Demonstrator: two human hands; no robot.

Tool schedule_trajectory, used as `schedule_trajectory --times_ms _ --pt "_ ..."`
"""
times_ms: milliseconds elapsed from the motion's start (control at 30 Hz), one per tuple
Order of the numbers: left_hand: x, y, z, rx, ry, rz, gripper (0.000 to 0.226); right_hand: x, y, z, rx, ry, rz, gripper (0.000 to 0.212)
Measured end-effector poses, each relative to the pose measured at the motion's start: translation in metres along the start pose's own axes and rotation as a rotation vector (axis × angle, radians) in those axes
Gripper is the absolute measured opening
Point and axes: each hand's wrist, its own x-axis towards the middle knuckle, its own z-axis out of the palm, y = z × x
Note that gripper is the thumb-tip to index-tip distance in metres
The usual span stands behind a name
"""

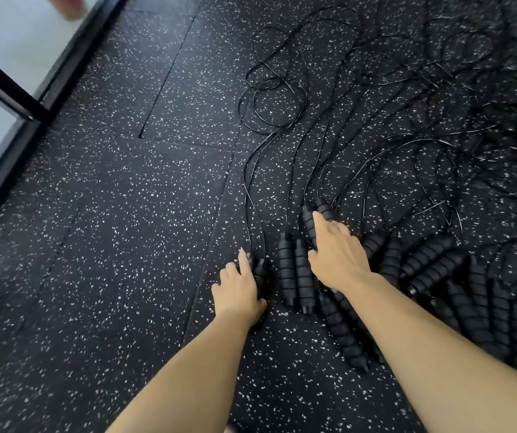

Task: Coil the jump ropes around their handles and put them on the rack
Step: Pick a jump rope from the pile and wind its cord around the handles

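As the head view shows, the jump ropes (304,273) lie on the floor (110,245), foam handles (286,267) in a row, thin cords (500,120) tangled beyond. Left hand (238,285) rests on the end handle (261,276), grip unclear; right hand (335,257) lies flat, fingers (319,223) straight, over others. Prob. light, cords floppy: grab handles.

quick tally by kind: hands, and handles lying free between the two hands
hands: 2, left hand and right hand
handles lying free between them: 2
total: 4
handles farther right blur together, so they are left uncounted
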Motion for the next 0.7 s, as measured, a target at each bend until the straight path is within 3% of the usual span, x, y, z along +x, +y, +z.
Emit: schedule_trajectory --times_ms 267,433,700 --pt "-0.018 -0.003 -0.059 0.145 0.146 0.08 0.083 -0.021 -0.014 -0.042 -0.043 0.022 -0.001 0.07" --pt "-0.061 -0.002 -0.132 0.289 0.217 0.175 0.08 -0.058 -0.031 -0.097 -0.033 0.082 -0.026 0.066" --pt "-0.157 0.012 -0.272 0.602 0.515 0.305 0.077 -0.144 -0.034 -0.172 -0.125 0.103 -0.021 0.035"
